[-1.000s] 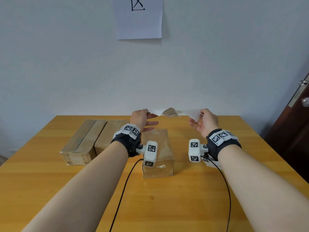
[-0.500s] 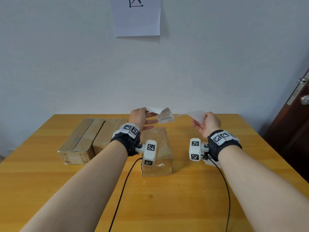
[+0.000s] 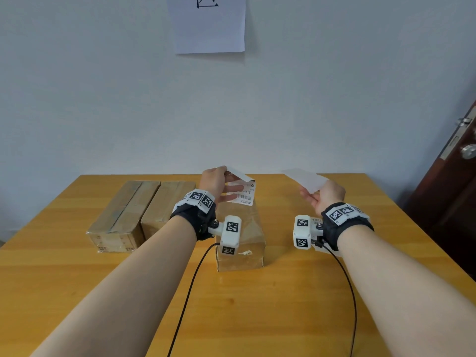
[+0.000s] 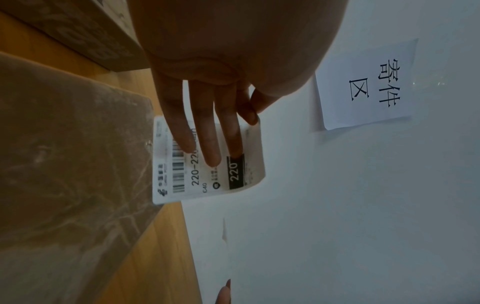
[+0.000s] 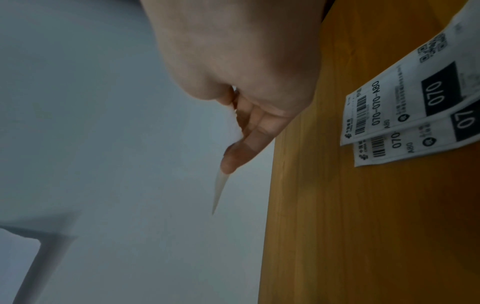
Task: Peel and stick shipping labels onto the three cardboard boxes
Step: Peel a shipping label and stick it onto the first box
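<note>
My left hand pinches the top edge of a white shipping label printed with barcodes and "220"; the label hangs above the far end of the middle cardboard box. Its other fingers lie straight against the label's face. My right hand pinches the blank backing sheet, held up apart from the label; in the right wrist view the sheet shows edge-on. Two more cardboard boxes lie side by side at the left.
Two more labels marked "070" lie overlapping on the wooden table under my right wrist. A paper sign hangs on the wall. A door stands at the right. Cables trail from both wrist cameras.
The label and its backing have come fully apart. My left hand now holds the label hanging face-out over the box, and my right hand has carried the backing off to the right.
</note>
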{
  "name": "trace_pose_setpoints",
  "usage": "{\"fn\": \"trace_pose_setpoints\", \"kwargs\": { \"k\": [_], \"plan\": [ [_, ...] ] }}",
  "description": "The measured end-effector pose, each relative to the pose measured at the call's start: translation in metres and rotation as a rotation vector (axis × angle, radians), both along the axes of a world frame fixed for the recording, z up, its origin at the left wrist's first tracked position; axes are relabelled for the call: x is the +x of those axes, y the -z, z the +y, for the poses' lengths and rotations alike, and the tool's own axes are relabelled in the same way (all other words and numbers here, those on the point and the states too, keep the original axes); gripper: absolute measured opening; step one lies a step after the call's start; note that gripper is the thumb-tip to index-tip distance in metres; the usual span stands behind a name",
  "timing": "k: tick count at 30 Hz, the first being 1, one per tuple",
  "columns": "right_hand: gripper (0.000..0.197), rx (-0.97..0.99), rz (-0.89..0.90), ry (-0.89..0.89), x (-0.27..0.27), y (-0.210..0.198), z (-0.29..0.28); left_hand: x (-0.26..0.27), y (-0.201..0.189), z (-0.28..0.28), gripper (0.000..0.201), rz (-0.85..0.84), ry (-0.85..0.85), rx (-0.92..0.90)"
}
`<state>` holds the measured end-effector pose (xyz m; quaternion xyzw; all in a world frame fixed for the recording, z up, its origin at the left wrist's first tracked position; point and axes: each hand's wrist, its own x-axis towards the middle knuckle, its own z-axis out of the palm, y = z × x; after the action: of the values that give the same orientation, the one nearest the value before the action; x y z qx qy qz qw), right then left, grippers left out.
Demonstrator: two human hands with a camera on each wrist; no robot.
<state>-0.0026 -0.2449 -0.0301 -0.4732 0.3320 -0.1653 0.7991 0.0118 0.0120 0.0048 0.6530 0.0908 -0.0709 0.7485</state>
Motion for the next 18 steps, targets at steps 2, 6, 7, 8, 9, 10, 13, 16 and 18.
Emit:
{"fn": "trace_pose_setpoints", "kwargs": {
  "k": [2, 6, 7, 8, 9, 10, 13, 16, 18],
  "plan": [
    [0.026, 0.013, 0.031, 0.028, 0.003, 0.009, -0.007, 0.000, 0.000, 0.000, 0.027, 0.004, -0.004, 0.001],
    [0.050, -0.057, 0.070, -0.114, 0.020, 0.034, -0.020, 0.000, 0.000, 0.000, 0.028, 0.005, 0.009, 0.005],
    [0.052, -0.047, 0.083, -0.135, 0.020, 0.035, -0.020, 0.000, 0.000, 0.000, 0.028, 0.004, 0.012, 0.007],
    [0.052, -0.040, 0.117, -0.151, 0.017, 0.033, -0.019, 0.000, 0.001, 0.001, 0.028, 0.002, 0.013, 0.009],
    [0.052, -0.055, 0.158, -0.140, 0.011, 0.028, -0.015, 0.000, 0.001, 0.001, 0.028, 0.001, 0.014, 0.011],
    [0.050, -0.051, 0.186, -0.123, 0.007, 0.025, -0.013, 0.001, 0.002, 0.001, 0.028, -0.001, 0.016, 0.013],
    [0.037, -0.071, 0.180, -0.220, 0.002, 0.016, -0.006, 0.001, 0.001, 0.002, 0.027, -0.013, 0.015, 0.015],
    [0.029, -0.083, 0.122, -0.395, 0.001, 0.005, 0.005, 0.001, 0.001, 0.003, 0.025, -0.028, 0.011, 0.022],
    [0.027, -0.147, 0.115, -0.527, 0.002, -0.006, 0.016, 0.000, 0.000, 0.004, 0.024, -0.048, 0.022, 0.034]
  ]
}}
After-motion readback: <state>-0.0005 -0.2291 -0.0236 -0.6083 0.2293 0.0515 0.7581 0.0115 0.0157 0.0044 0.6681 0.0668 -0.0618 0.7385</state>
